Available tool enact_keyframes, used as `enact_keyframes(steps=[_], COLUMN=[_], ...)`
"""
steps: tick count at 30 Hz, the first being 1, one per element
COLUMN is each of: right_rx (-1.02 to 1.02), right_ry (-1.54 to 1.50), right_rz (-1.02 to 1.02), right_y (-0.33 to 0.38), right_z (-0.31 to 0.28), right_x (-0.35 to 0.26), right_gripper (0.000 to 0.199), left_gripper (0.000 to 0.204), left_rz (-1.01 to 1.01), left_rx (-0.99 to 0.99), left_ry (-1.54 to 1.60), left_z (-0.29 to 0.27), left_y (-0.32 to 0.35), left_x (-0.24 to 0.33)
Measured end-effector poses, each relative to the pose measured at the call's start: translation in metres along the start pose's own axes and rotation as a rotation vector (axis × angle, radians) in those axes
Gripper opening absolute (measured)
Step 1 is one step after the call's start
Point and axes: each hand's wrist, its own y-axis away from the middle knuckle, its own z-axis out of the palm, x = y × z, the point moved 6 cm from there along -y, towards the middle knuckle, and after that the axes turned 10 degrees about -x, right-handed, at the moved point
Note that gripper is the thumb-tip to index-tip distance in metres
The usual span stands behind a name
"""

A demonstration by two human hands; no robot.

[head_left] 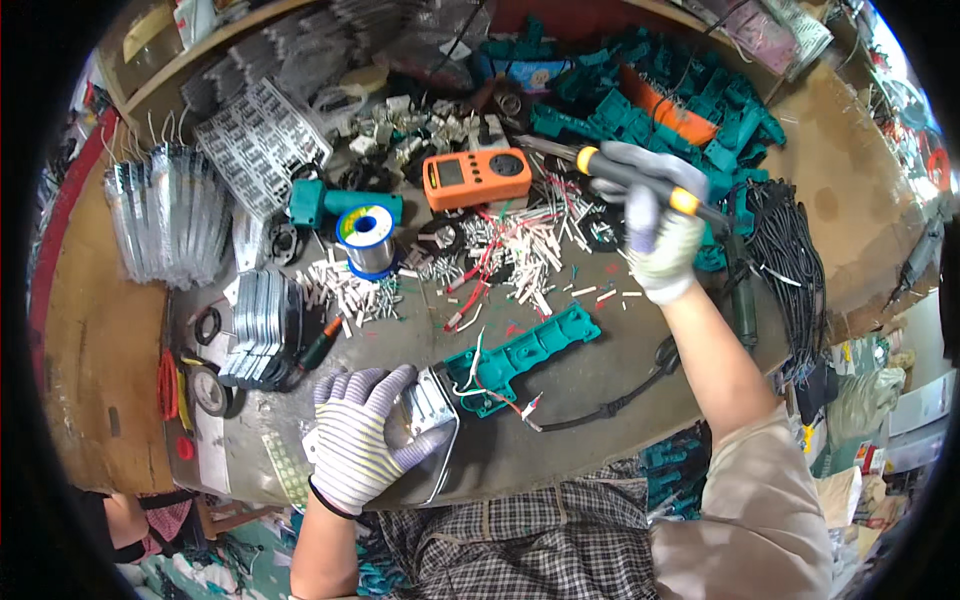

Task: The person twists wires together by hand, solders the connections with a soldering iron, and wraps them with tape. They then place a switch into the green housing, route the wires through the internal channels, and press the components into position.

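My left hand (358,440), in a striped glove, grips a silver metal bracket (428,405) at the table's front edge, thumb on the near side and fingers on the far side. Joined to it on the right is a green plastic housing half (535,352), lying open side up, with white and red wires and a black power cord (610,408) at its near end. Raised above the table at right, my gloved right hand (660,215) is closed around a soldering iron (632,178) with a black, yellow-banded handle. Its metal shaft points left, toward the orange meter.
An orange meter (477,178), a solder spool (366,240) and heaps of white sleeves (525,255) fill the middle. Green housings (620,120) pile up at back right, above black cords (790,260). Stacked metal plates (262,325) and a screwdriver (320,345) lie at left.
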Motion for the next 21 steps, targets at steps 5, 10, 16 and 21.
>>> enact_keyframes(steps=[5, 10, 16, 21], right_rx=[-0.049, -0.07, -0.007, -0.094], right_ry=[0.269, 0.595, 0.479, 0.534], right_rz=[-0.011, -0.093, -0.176, -0.097], right_y=[-0.034, -0.062, -0.05, -0.053], right_z=[0.009, 0.031, 0.024, 0.035], right_x=[0.087, 0.104, 0.097, 0.113], right_gripper=[0.023, 0.022, 0.022, 0.021], left_gripper=[0.067, 0.075, 0.047, 0.033], left_rz=[0.103, -0.011, -0.184, -0.084], left_rx=[-0.045, 0.038, 0.443, 0.413], left_ry=[-0.043, 0.09, 0.596, 0.348], left_z=[-0.015, -0.018, -0.013, -0.02], left_y=[0.001, 0.024, 0.062, 0.045], left_x=[-0.001, -0.011, 0.003, 0.032])
